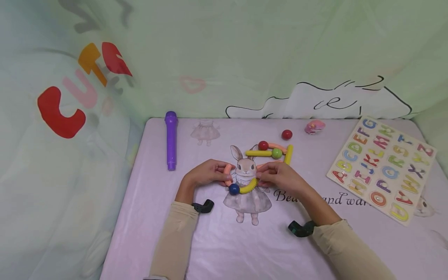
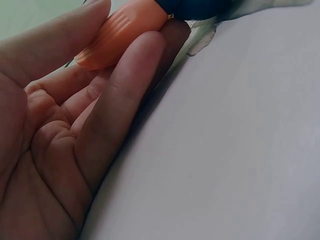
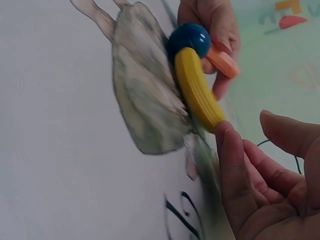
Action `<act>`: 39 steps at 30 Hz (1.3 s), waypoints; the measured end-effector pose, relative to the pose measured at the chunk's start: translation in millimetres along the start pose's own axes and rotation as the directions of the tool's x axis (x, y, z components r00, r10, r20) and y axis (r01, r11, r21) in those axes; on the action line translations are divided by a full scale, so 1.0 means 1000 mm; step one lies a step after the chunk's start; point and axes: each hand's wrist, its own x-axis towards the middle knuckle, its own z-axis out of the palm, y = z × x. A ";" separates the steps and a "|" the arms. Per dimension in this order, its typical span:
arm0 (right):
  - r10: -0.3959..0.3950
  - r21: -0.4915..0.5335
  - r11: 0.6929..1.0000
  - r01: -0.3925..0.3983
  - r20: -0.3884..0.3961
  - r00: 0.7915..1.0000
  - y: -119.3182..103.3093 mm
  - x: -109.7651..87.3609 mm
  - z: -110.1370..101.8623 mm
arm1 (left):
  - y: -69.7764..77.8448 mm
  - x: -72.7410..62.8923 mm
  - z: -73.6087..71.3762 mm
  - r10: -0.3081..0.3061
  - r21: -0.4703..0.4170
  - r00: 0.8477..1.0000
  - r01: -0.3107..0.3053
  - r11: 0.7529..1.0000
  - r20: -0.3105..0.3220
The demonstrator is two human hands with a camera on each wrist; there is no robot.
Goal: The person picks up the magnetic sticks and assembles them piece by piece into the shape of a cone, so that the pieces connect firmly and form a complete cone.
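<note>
My left hand (image 1: 209, 173) pinches an orange curved rod (image 2: 125, 30) between thumb and fingers. A dark blue ball (image 1: 233, 189) joins that rod to a yellow curved rod (image 3: 197, 87), forming an arc over the printed rabbit. At the free end of the yellow rod is my right hand (image 1: 284, 178). Its index fingertip touches that end, while the thumb stands apart in the right wrist view. Just beyond the right hand lie a straight yellow rod (image 1: 258, 153), a red ball (image 1: 263, 145), a green ball (image 1: 276, 153) and another orange rod (image 1: 268, 165), partly hidden by the fingers.
A purple stick-shaped toy (image 1: 171, 142) lies at the back left. A loose red ball (image 1: 287, 134) and a small pink object (image 1: 314, 126) are near the back edge. An alphabet puzzle board (image 1: 371, 159) lies at the right. Printed cloth covers the table (image 1: 238, 249).
</note>
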 end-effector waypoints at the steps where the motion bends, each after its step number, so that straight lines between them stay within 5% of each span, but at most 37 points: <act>1: -0.005 -0.008 1.000 0.005 -0.010 1.000 -0.001 0.000 -0.003 | 0.000 0.000 0.000 -0.002 0.000 1.000 0.002 1.000 0.000; 6: -0.048 -0.098 0.995 0.035 -0.138 0.989 -0.009 -0.001 -0.019 | 0.001 0.000 0.000 -0.007 0.003 1.000 0.007 1.000 -0.005; 11: -0.119 -0.252 0.967 0.034 -0.333 0.935 -0.013 0.000 -0.035 | 0.002 0.000 0.000 -0.006 0.020 1.000 0.006 1.000 -0.009; 15: -0.153 -0.334 0.943 0.007 -0.413 0.898 -0.011 0.004 -0.044 | 0.001 0.000 -0.001 -0.001 0.020 1.000 0.002 1.000 -0.006; 29: -0.198 -0.422 0.906 -0.013 -0.452 0.870 0.001 0.019 -0.048 | -0.002 0.004 -0.001 0.045 -0.068 0.999 -0.044 0.997 0.013; 39: -0.193 -0.475 0.880 -0.027 -0.408 0.892 0.001 0.019 -0.048 | -0.002 0.003 -0.001 0.032 -0.085 0.999 -0.030 0.996 0.013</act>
